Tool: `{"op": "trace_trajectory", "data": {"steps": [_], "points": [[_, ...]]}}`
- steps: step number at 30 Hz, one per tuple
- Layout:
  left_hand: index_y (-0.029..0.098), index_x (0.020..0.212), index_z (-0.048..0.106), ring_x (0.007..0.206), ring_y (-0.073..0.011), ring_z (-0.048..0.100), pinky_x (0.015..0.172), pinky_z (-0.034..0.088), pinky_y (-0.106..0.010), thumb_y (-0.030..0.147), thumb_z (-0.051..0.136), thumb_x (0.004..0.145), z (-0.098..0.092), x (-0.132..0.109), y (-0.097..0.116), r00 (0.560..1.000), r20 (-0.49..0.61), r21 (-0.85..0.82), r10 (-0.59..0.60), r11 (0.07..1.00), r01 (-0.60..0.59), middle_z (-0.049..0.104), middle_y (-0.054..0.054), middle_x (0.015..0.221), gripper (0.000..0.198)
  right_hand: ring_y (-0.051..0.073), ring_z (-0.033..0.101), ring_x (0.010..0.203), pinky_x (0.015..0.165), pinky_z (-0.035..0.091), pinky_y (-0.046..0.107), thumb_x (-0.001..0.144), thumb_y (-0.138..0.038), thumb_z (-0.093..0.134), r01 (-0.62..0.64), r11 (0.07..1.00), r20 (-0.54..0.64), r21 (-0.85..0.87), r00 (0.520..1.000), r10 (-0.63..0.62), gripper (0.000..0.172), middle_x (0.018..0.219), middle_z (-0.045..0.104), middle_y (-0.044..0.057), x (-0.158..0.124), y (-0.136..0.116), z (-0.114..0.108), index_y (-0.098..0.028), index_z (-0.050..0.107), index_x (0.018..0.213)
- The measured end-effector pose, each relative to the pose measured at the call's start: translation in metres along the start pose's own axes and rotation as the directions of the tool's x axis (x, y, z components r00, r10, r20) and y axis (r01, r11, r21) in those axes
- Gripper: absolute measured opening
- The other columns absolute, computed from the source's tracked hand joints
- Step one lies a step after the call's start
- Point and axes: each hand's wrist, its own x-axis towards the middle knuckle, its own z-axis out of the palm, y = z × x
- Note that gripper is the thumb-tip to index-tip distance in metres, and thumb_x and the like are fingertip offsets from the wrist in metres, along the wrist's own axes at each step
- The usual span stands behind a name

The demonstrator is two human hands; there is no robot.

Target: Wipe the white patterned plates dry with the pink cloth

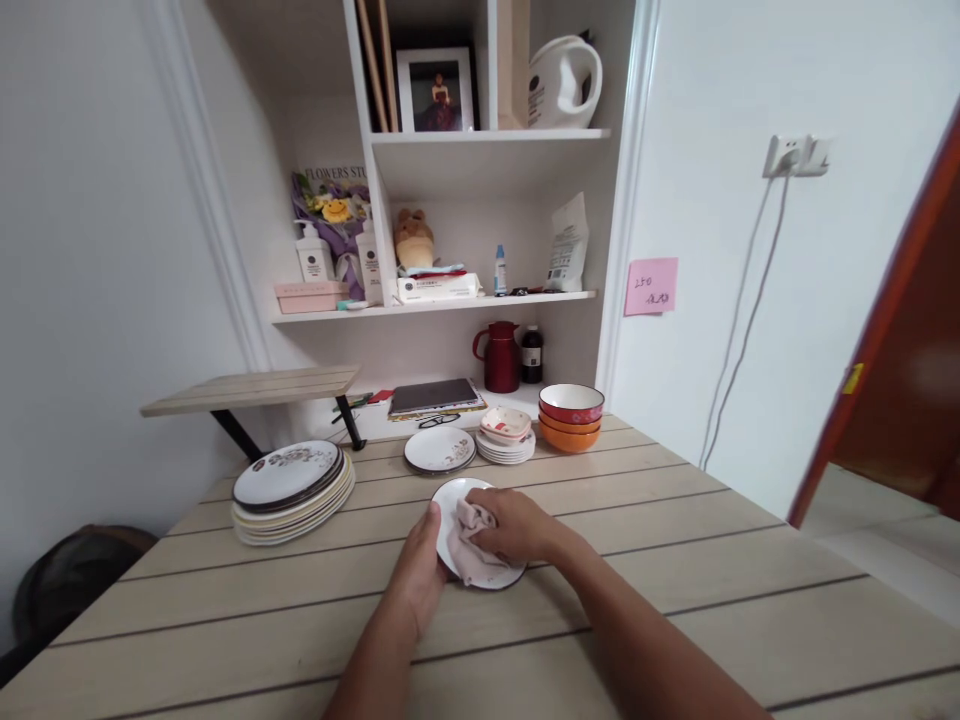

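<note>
My left hand (421,560) grips the left rim of a white plate (444,503) with a dark edge, thumb on top and fingers underneath. The plate tilts toward me just above the table. In my right hand (517,525) a crumpled pinkish cloth (472,545) is bunched and pressed against the plate's face. Part of the cloth hangs over the plate's lower edge. Just beyond lies a short stack of similar plates (439,450) with a brown flower print.
At left stands a tall stack of large plates (292,490) beside a small raised shelf (255,388). Small saucers (507,450) carry little square dishes (505,424). Orange and red bowls (570,420) are stacked at right. Behind are a laptop (433,394) and a red jug (501,358).
</note>
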Motion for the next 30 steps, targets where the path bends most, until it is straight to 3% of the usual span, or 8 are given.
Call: {"op": "trace_trajectory", "data": {"steps": [5,10,18,23,30], "points": [[0.014,0.124,0.058,0.101,-0.0249,0.066,0.089,0.049,-0.035,0.047,0.063,0.081,0.003,-0.002,0.001,0.997,0.081,0.033,-0.009,0.999,0.007,0.07,-0.015,0.113,0.055,0.018,0.055,0.092,0.079,0.039,0.026,0.075,-0.021,0.06,0.096,0.982,-0.177,0.164,0.982,-0.066,0.036,0.103,0.059,0.003,0.009,-0.003,0.016,-0.025,0.058,0.111],[0.016,0.129,0.055,0.097,-0.023,0.067,0.089,0.048,-0.033,0.041,0.071,0.075,0.007,-0.003,-0.002,0.999,0.026,0.17,0.02,0.985,-0.024,0.073,-0.012,0.106,0.061,0.019,0.055,0.094,0.079,0.039,0.026,0.08,-0.023,0.057,-0.039,0.983,-0.252,0.18,0.964,0.084,0.032,0.108,0.056,0.004,0.014,0.006,0.018,-0.026,0.056,0.112],[0.012,0.123,0.061,0.093,-0.0256,0.068,0.085,0.049,-0.033,0.041,0.076,0.068,0.003,0.001,-0.007,0.999,-0.008,0.174,0.042,0.984,-0.04,0.073,-0.014,0.105,0.064,0.023,0.059,0.092,0.07,0.035,0.029,0.082,-0.036,0.057,-0.256,0.966,-0.086,-0.041,0.964,0.252,0.03,0.107,0.061,0.008,0.004,0.012,-0.001,-0.024,0.055,0.109],[0.011,0.121,0.062,0.093,-0.0271,0.068,0.082,0.051,-0.035,0.04,0.075,0.069,0.002,0.002,-0.007,0.999,-0.026,0.152,0.027,0.988,-0.023,0.072,-0.015,0.105,0.06,0.026,0.061,0.094,0.067,0.034,0.03,0.082,-0.043,0.055,-0.237,0.964,0.005,-0.12,0.971,0.24,0.034,0.108,0.066,0.01,-0.002,0.007,-0.009,-0.023,0.054,0.11],[0.012,0.118,0.063,0.091,-0.0256,0.069,0.078,0.052,-0.032,0.035,0.073,0.072,0.001,0.001,-0.007,0.997,-0.069,0.115,0.035,0.993,-0.027,0.073,-0.015,0.103,0.052,0.025,0.059,0.096,0.072,0.036,0.029,0.082,-0.04,0.057,-0.18,0.98,0.006,-0.087,0.983,0.181,0.035,0.109,0.063,0.009,-0.001,0.004,-0.006,-0.024,0.053,0.113]]}}
